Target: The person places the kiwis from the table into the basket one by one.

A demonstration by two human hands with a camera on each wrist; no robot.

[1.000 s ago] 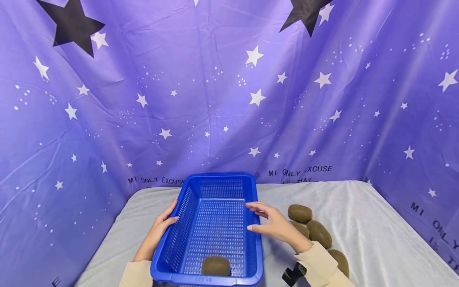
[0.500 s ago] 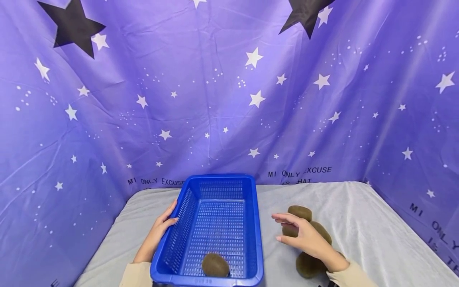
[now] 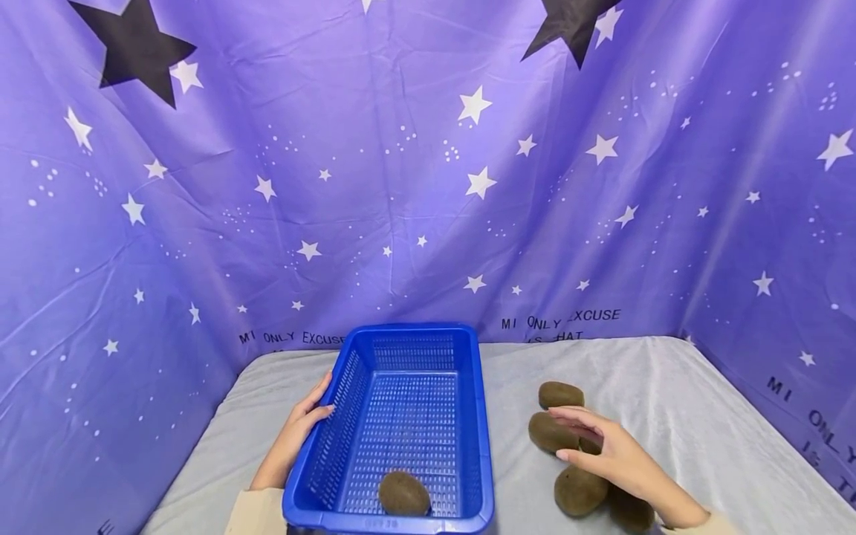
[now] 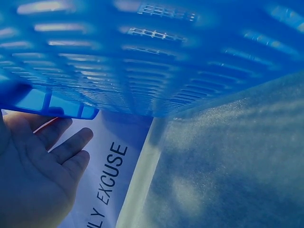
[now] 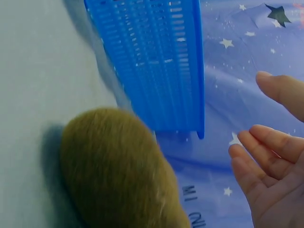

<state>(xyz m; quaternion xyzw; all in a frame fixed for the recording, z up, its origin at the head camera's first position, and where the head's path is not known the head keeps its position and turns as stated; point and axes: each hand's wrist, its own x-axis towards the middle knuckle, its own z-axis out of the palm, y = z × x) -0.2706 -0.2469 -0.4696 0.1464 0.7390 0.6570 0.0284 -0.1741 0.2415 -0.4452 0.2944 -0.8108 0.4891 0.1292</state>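
A blue plastic basket [image 3: 478, 475] with slotted walls stands on the table. My left hand [image 3: 299, 427] holds its left rim, thumb over the top and fingers outside beneath the edge; the left wrist view shows those fingers [image 4: 76, 145] under the rim. One brown kiwi [image 3: 404, 493] lies in the basket near its front wall. To the right, my right hand [image 3: 618, 453] hovers over a group of several kiwis, its fingers spread and nothing between them. A kiwi [image 3: 550, 431] lies by its fingertips, another [image 3: 580, 490] below the thumb. One is partly hidden behind the hand.
A pale grey cloth [image 3: 695, 416] covers the table. Purple star-printed curtains [image 3: 401, 186] hang close behind it and on both sides. The farthest kiwi [image 3: 561, 395] lies at the back of the group, and one more [image 3: 631, 511] lies in front near the right forearm.
My right hand has moved from the basket's right rim out to the right, over the kiwis. The kiwi in the basket has turned slightly. The left hand stays on the rim.
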